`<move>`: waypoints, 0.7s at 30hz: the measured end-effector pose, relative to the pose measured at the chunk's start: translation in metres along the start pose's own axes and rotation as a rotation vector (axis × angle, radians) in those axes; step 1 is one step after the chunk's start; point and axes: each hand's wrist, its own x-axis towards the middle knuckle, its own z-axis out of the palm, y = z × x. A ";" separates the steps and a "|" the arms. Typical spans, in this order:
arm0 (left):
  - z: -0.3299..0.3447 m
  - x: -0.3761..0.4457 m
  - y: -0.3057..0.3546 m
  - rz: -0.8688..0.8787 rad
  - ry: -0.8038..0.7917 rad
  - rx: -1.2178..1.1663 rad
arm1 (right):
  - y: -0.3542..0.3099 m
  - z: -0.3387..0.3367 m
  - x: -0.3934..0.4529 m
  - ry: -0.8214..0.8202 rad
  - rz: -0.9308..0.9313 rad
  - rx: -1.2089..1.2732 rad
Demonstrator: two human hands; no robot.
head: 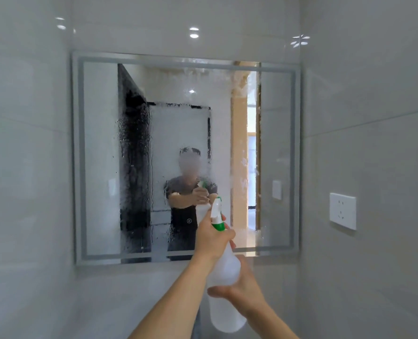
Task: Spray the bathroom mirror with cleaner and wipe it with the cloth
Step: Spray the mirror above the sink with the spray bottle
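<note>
Wet, droplet-streaked mirror (100, 155); before it, left hand (211, 237) grips the white spray bottle (225, 272) neck, right hand (244, 289) cups its body. Socket (342, 211) right of mirror.

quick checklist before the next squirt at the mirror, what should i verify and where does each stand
1. Trigger grip: left hand wraps the neck of the spray bottle at the green collar: ok.
2. Bottle support: right hand cups the body: ok.
3. Nozzle aimed at the mirror: ok.
4. Coverage: droplets and runs across the middle and upper right; left and right strips look dry: not ok.
5. Liquid level in the bottle: cannot tell.
6. Cloth ready for wiping: none in view: cannot tell.
</note>
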 end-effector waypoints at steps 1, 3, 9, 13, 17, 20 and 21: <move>-0.005 -0.001 -0.006 -0.014 0.010 -0.008 | 0.003 0.005 0.000 -0.016 0.005 -0.005; -0.021 -0.007 -0.018 -0.046 0.035 -0.005 | 0.008 0.020 -0.001 -0.055 0.020 -0.020; -0.090 -0.033 -0.047 -0.125 0.256 0.000 | 0.016 0.087 -0.011 -0.211 0.004 -0.051; -0.131 -0.048 -0.047 -0.163 0.308 -0.003 | 0.007 0.125 -0.018 -0.304 -0.032 -0.071; -0.164 -0.057 -0.041 -0.163 0.338 0.044 | -0.001 0.154 -0.022 -0.339 -0.058 -0.064; -0.184 -0.058 -0.031 -0.153 0.227 0.066 | -0.005 0.165 -0.022 -0.350 -0.085 -0.027; -0.190 -0.059 -0.026 -0.148 0.156 0.086 | -0.007 0.166 -0.021 -0.353 -0.094 -0.017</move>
